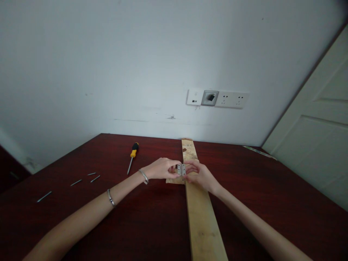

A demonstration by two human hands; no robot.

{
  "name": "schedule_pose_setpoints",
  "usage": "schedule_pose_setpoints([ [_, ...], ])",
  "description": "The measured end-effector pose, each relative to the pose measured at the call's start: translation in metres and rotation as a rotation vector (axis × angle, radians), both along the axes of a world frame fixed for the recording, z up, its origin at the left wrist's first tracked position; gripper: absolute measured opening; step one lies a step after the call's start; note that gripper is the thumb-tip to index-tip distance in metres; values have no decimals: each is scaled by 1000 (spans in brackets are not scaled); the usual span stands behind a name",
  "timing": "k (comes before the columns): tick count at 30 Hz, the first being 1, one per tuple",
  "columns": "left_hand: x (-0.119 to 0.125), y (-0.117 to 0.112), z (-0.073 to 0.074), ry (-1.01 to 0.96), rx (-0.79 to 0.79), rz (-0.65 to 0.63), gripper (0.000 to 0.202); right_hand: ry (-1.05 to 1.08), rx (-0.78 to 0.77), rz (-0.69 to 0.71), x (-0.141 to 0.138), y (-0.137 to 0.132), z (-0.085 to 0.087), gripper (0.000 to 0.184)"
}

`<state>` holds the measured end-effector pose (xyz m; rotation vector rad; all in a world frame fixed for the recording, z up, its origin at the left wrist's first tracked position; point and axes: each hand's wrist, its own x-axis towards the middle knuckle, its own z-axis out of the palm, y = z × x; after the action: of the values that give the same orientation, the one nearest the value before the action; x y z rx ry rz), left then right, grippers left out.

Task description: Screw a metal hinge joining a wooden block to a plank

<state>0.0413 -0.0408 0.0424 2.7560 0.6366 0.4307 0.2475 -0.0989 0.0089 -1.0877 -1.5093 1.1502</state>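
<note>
A small silver hinge (181,169) with screw holes is spread flat between my two hands, its leaves facing up. My left hand (164,168) pinches the left leaf between thumb and fingers. On the other side, my right hand (200,176) grips the right leaf the same way. Beneath them lies a long pale wooden plank (203,221), running from the near edge toward the wall. A shorter piece of wood (174,180) sticks out to the left under my left hand; how the two pieces meet is hidden by the hands.
On the dark red table (146,224), a yellow and black screwdriver (133,153) lies to the left. Several screws or nails, one of them a long screw (44,196), are scattered farther left. Wall sockets (232,99) sit above the table, and a thin strip (259,152) lies at the back right.
</note>
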Motion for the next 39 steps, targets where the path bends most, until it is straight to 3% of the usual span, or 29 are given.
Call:
schedule_pose_setpoints([
  [8, 0, -2, -1, 12, 37, 9, 24, -134, 91, 25, 4, 1, -6, 41],
  [14, 1, -2, -5, 22, 58, -19, 20, -460, 231, 7, 8, -5, 3, 34],
  [20, 6, -3, -18, -1, 64, 24, 35, -666, 321, -27, 16, -4, -1, 29],
  [26, 8, -1, -33, -52, 6, 42, 38, -726, 363, -16, 22, 2, -14, 31],
  [39, 12, -1, -44, -97, -52, 23, 41, -708, 296, -20, 29, 5, -16, 29],
])
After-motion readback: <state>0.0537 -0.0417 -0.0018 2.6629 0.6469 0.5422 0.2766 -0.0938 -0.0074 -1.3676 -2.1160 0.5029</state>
